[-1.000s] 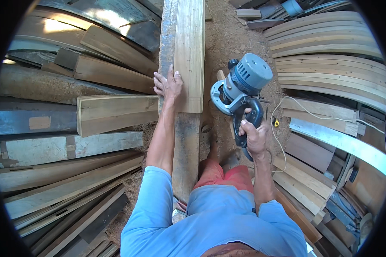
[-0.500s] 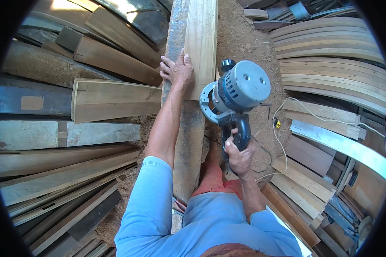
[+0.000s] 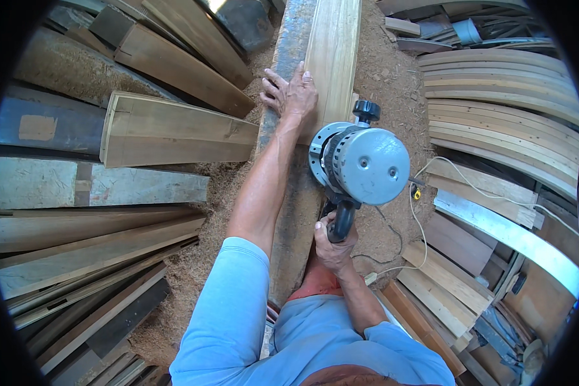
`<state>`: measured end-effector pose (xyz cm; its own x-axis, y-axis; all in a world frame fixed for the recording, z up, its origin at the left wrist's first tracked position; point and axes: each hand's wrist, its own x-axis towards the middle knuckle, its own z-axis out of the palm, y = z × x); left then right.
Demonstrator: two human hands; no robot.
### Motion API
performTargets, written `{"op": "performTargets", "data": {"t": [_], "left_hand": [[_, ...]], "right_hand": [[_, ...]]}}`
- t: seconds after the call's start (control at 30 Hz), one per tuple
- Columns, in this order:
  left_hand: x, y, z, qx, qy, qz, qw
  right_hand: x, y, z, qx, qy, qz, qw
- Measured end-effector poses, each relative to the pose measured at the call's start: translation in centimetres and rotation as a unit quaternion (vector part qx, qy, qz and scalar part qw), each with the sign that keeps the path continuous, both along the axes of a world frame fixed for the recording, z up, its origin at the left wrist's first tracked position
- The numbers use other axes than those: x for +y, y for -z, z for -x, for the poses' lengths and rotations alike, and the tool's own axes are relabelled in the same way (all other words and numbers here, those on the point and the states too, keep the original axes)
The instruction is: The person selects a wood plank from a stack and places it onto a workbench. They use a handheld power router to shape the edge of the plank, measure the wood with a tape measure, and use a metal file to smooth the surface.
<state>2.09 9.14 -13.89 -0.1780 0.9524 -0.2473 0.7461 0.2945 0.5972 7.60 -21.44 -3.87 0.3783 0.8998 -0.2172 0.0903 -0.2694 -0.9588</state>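
Note:
My left hand (image 3: 293, 98) rests on the near left part of a pale wooden plank (image 3: 336, 55), its fingers spread and reaching toward the plank's left edge. The plank lies lengthwise on a narrow, worn work beam (image 3: 291, 212). With my right hand (image 3: 332, 251) I grip the black rear handle of a grey-blue power router (image 3: 374, 166). The router is tilted on its side, its round base plate facing the plank's near right corner; whether they touch I cannot tell. A black knob (image 3: 367, 110) sticks out on its far side.
Stacked boards (image 3: 180, 132) line the left side. Curved wooden pieces (image 3: 502, 122) are piled on the right, with a white cord (image 3: 468, 168) draped over boards below them. A small yellow-and-black item (image 3: 416, 192) lies by the cord. Sawdust covers the floor (image 3: 386, 77).
The router has turned, its motor end now facing more toward me, and my right hand has moved left and nearer my body. My left hand stays on the plank while the whole view has shifted.

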Motion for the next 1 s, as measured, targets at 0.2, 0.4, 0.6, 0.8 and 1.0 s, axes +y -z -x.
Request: {"op": "performTargets", "data": {"t": [0.2, 0.4, 0.6, 0.8, 1.0], "left_hand": [[-0.1, -0.3, 0.4, -0.006, 0.004, -0.004, 1.0], [0.0, -0.3, 0.1, -0.004, -0.006, -0.01, 1.0], [0.0, 1.0, 0.2, -0.01, -0.013, -0.028, 0.999], [-0.1, 0.2, 0.3, -0.027, -0.01, -0.019, 0.999], [-0.4, -1.2, 0.3, -0.038, -0.003, -0.009, 0.999]], "right_hand": [[0.8, 0.3, -0.1, -0.036, -0.005, -0.019, 0.999], [2.4, 0.6, -0.3, -0.014, 0.011, -0.035, 0.999], [4.4, 0.8, -0.9, -0.022, 0.0, -0.047, 0.999], [5.9, 0.8, -1.1, 0.012, 0.026, -0.041, 0.999], [7.5, 0.9, -1.8, -0.011, 0.018, -0.053, 0.998]]}}
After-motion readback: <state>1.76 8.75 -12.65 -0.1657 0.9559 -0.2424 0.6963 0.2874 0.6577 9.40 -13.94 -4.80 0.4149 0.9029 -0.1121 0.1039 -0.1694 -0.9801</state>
